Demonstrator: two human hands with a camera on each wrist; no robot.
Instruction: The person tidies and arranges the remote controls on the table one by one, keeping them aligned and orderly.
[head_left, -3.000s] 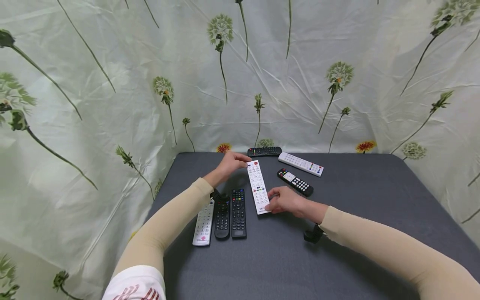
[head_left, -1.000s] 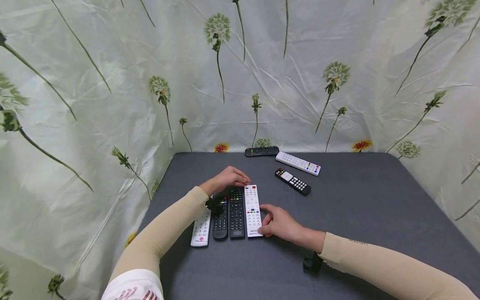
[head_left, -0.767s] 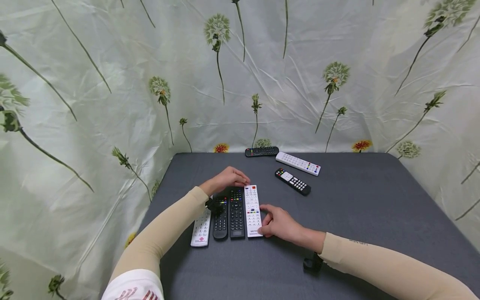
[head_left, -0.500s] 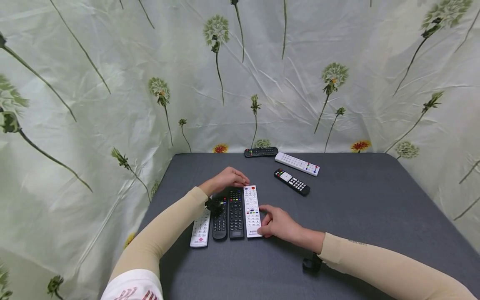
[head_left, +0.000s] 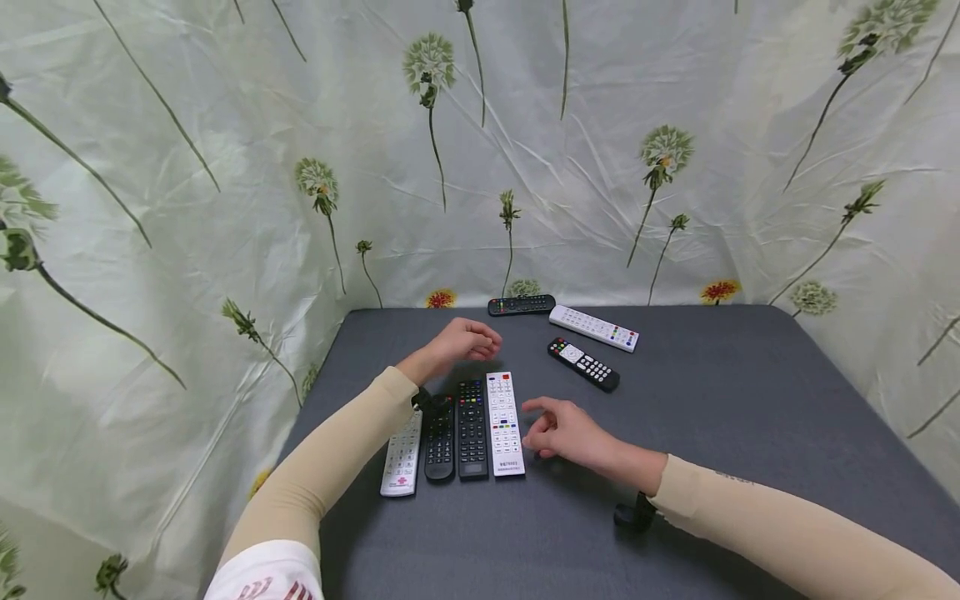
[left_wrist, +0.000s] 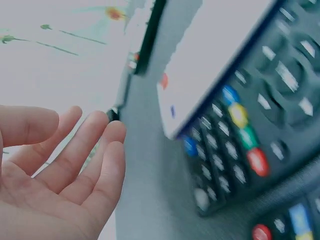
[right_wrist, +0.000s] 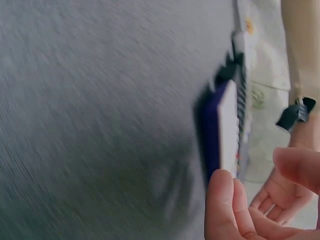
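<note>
A white remote control (head_left: 504, 425) with a red button at its top lies at the right end of a row on the grey table. To its left are a long black remote (head_left: 472, 429), a rounder black remote (head_left: 439, 439) and a white remote (head_left: 402, 454), the last partly covered by my left forearm. My left hand (head_left: 459, 343) hovers beyond the row's far end, fingers loosely bent and nothing in them; the left wrist view shows its open palm. My right hand (head_left: 570, 432) is just right of the white remote, thumb and fingers apart and holding nothing.
Farther back lie a black remote with white keys (head_left: 583, 364), a white remote with coloured buttons (head_left: 594, 328) and a black remote (head_left: 521, 305) near the far edge. A flowered cloth (head_left: 585, 183) hangs behind the table (head_left: 735, 400).
The white remote came toward me and left, into line beside the black ones. Since then both hands have let go of it: the left lifted away, the right drew back rightward.
</note>
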